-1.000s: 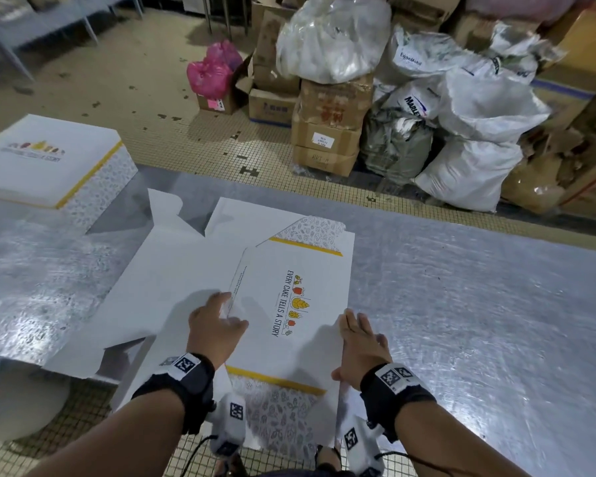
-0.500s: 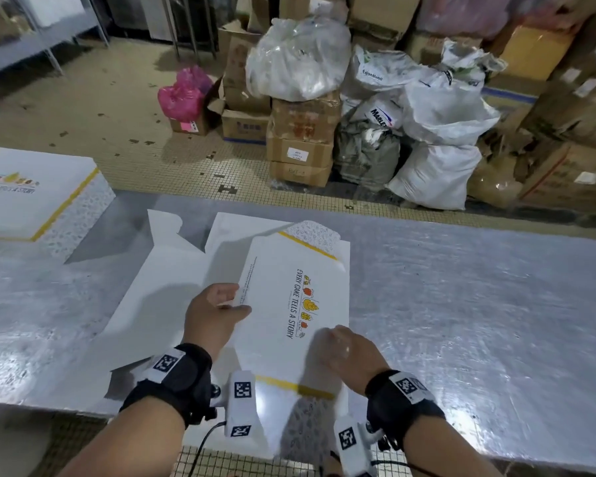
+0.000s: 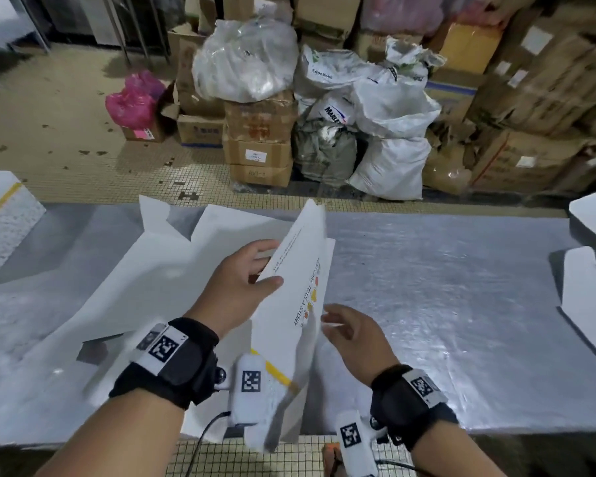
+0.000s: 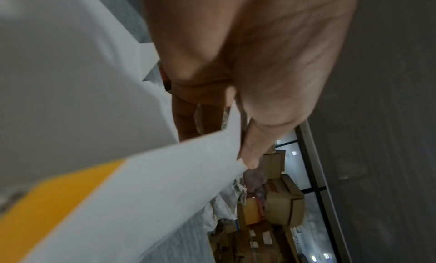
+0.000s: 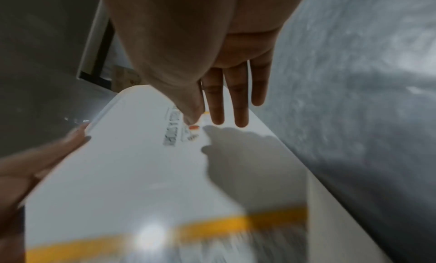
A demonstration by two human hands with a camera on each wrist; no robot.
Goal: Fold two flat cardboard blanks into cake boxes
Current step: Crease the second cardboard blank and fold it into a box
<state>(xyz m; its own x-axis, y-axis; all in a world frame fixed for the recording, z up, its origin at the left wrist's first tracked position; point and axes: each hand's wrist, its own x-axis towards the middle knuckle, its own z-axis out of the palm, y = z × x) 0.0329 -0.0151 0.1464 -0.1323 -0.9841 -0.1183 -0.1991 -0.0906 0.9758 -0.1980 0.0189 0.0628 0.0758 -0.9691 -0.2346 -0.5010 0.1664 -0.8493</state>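
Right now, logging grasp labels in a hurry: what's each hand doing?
Left hand: pinches the raised edge of the printed panel, thumb on top.
Right hand: open, fingers straight beside the panel, holding nothing.

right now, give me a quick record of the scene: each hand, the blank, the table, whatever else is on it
left hand: grips the edge of the printed panel, thumb on top
right hand: fingers straight, beside the panel
cardboard blank: printed panel tilted up, the rest flat
table: silver, textured
finished box: far left of table
other blanks: right edge of table
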